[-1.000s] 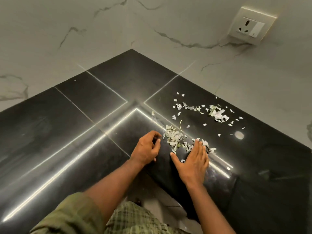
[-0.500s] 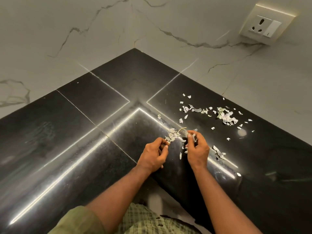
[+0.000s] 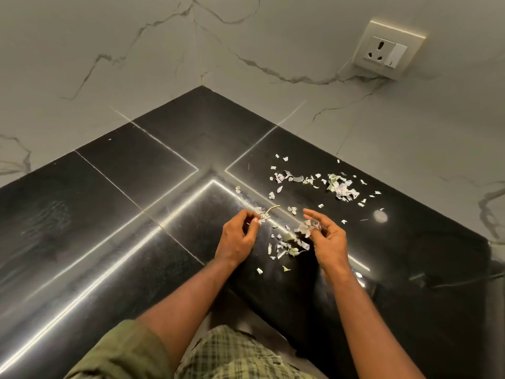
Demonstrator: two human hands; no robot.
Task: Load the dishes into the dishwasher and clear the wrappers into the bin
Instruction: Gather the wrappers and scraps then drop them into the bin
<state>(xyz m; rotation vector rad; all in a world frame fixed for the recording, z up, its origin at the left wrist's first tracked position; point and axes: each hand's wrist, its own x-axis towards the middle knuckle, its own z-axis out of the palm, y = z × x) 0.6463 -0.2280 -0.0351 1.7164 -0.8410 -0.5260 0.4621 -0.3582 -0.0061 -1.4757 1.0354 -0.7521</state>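
Two hands work over the black tabletop (image 3: 109, 203) corner. My left hand (image 3: 237, 239) pinches a few paper scraps with a thin stem (image 3: 266, 213) at its fingertips; my right hand (image 3: 328, 239), half curled, grips a small clump of scraps (image 3: 307, 228). More wrapper bits (image 3: 341, 187) lie scattered near the wall, others (image 3: 284, 248) between my hands.

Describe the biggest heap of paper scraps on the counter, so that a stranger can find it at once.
Start at the wall socket on the right wall and look down to the black counter beneath it. The heap lies there, beyond the right hand and apart from it. Unlike the thin scatter around it, its white and greenish scraps are piled densely together.
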